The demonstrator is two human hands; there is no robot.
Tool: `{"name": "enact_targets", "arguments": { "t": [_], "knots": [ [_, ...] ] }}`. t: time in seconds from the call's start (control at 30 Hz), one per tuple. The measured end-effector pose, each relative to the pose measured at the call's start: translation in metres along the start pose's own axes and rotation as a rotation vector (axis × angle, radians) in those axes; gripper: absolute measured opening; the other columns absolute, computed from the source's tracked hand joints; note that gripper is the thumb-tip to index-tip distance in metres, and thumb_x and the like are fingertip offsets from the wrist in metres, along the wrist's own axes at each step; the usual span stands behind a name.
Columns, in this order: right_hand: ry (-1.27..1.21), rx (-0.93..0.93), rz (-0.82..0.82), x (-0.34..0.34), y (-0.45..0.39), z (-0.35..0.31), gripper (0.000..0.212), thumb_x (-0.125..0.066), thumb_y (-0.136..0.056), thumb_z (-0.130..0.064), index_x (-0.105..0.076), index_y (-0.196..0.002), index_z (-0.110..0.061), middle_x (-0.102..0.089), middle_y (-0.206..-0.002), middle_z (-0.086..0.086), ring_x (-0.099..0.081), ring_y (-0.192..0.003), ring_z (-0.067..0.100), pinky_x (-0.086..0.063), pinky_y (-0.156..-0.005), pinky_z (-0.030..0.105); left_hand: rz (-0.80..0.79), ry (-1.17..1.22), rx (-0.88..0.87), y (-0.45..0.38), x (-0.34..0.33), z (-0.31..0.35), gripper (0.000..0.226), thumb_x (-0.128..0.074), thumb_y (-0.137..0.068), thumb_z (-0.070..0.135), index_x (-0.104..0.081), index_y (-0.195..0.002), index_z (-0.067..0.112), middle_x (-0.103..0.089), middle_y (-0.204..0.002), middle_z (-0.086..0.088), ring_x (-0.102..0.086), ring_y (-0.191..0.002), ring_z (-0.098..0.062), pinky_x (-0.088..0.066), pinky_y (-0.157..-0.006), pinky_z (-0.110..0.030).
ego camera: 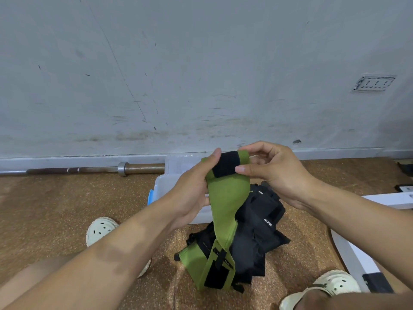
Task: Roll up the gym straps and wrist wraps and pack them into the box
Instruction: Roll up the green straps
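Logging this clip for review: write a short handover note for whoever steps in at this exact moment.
Left hand holds the green wrist wrap just below its top end. Right hand pinches the black patch at that end; no roll formed yet.
The wrap's tail hangs onto the pile of black straps on the floor, beside a second green wrap.
The clear plastic box sits behind the hands; contents unclear.
Left: roll every piece, pack all.

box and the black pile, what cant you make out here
Head view only:
- Box: inside hidden by both hands and the green wrap.
- Black pile: the number of straps is unclear, as they overlap; the lettering is too small.
- Barbell: left end cut off by the frame edge.
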State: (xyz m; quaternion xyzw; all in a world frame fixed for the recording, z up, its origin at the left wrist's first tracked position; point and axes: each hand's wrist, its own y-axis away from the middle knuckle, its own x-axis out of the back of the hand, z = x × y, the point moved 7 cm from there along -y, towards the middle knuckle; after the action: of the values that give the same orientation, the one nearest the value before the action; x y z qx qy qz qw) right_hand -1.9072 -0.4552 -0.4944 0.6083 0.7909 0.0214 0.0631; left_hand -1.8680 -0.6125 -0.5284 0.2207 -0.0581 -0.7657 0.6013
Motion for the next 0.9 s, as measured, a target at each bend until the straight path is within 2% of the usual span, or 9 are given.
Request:
{"name": "enact_targets", "arguments": {
  "t": [0.07, 0.13, 0.27, 0.37, 0.47, 0.53, 0.63, 0.8, 0.9],
  "knots": [
    [0.02, 0.027, 0.013, 0.001, 0.0, 0.0, 0.032, -0.079, -0.069, 0.013, -0.072, -0.094, -0.006, -0.079, -0.089, 0.01, -0.076, -0.084, 0.018, -0.063, -0.075, 0.027, 0.003, 0.017, -0.006, 0.0, 0.0, 0.001, 0.049, -0.051, -0.101, 0.053, -0.063, -0.135, 0.02, -0.071, -0.128, -0.006, -0.067, -0.121, -0.026, -0.048, -0.108, -0.053],
    [0.09, 0.054, 0.041, 0.002, -0.001, 0.001, 0.033, -0.08, -0.069, 0.016, -0.074, -0.092, -0.006, -0.078, -0.101, 0.016, -0.072, -0.095, 0.023, -0.063, -0.083, 0.031, 0.041, 0.046, -0.036, -0.001, 0.004, 0.003, 0.044, -0.061, -0.1, 0.04, -0.061, -0.135, 0.015, -0.07, -0.129, -0.01, -0.067, -0.119, -0.029, -0.049, -0.108, -0.054],
    [0.019, -0.046, -0.078, -0.001, -0.005, 0.002, 0.042, -0.08, -0.067, 0.008, -0.072, -0.106, -0.003, -0.077, -0.114, 0.012, -0.076, -0.098, 0.022, -0.061, -0.085, 0.027, 0.105, 0.115, -0.079, -0.002, 0.012, 0.007, 0.042, -0.065, -0.096, 0.014, -0.057, -0.136, 0.02, -0.071, -0.128, -0.008, -0.072, -0.108, -0.024, -0.055, -0.091, -0.04],
    [-0.02, -0.154, -0.163, -0.001, -0.005, 0.001, 0.062, -0.082, -0.065, -0.009, -0.068, -0.125, -0.014, -0.074, -0.123, 0.005, -0.074, -0.108, 0.022, -0.058, -0.093, 0.029, 0.088, 0.098, -0.104, -0.002, 0.012, 0.009, 0.057, -0.064, -0.093, -0.004, -0.052, -0.142, 0.024, -0.073, -0.124, -0.011, -0.072, -0.111, -0.027, -0.054, -0.098, -0.04],
    [0.001, -0.154, -0.096, 0.004, -0.004, 0.002, 0.063, -0.082, -0.066, -0.012, -0.066, -0.126, -0.014, -0.075, -0.12, 0.008, -0.075, -0.107, 0.025, -0.058, -0.095, 0.034, 0.073, 0.047, -0.143, 0.001, 0.009, 0.011, 0.07, -0.061, -0.089, -0.016, -0.05, -0.145, 0.026, -0.072, -0.121, -0.019, -0.069, -0.115, -0.032, -0.052, -0.105, -0.041],
    [0.019, -0.1, 0.006, 0.006, -0.001, 0.003, 0.057, -0.083, -0.066, -0.013, -0.068, -0.121, -0.009, -0.078, -0.111, 0.01, -0.077, -0.1, 0.026, -0.061, -0.093, 0.036, 0.077, 0.041, -0.174, 0.001, 0.009, 0.012, 0.074, -0.061, -0.088, -0.018, -0.049, -0.145, 0.027, -0.07, -0.124, -0.02, -0.068, -0.116, -0.031, -0.052, -0.104, -0.039],
    [0.04, -0.014, 0.114, 0.001, 0.008, 0.006, 0.04, -0.082, -0.078, -0.013, -0.075, -0.117, -0.007, -0.08, -0.106, 0.004, -0.077, -0.1, 0.018, -0.061, -0.091, 0.028, 0.109, 0.056, -0.195, 0.002, 0.012, 0.012, 0.073, -0.063, -0.087, -0.018, -0.052, -0.143, 0.028, -0.065, -0.13, -0.023, -0.069, -0.115, -0.033, -0.054, -0.1, -0.038],
    [0.178, 0.004, 0.181, -0.012, 0.018, 0.017, 0.029, -0.074, -0.094, -0.023, -0.076, -0.122, -0.022, -0.079, -0.105, -0.013, -0.075, -0.099, 0.003, -0.058, -0.087, 0.017, 0.145, 0.02, -0.205, 0.004, 0.013, 0.008, 0.063, -0.069, -0.09, -0.006, -0.053, -0.141, 0.029, -0.063, -0.131, -0.019, -0.071, -0.111, -0.03, -0.059, -0.092, -0.035],
    [0.306, 0.002, 0.133, -0.015, 0.018, 0.016, 0.031, -0.073, -0.095, -0.032, -0.074, -0.126, -0.031, -0.078, -0.109, -0.008, -0.074, -0.101, 0.006, -0.058, -0.096, 0.029, 0.143, 0.016, -0.204, 0.005, 0.016, 0.007, 0.062, -0.067, -0.092, -0.005, -0.052, -0.141, 0.03, -0.063, -0.131, -0.016, -0.072, -0.109, -0.027, -0.06, -0.09, -0.033]
  ]
}}
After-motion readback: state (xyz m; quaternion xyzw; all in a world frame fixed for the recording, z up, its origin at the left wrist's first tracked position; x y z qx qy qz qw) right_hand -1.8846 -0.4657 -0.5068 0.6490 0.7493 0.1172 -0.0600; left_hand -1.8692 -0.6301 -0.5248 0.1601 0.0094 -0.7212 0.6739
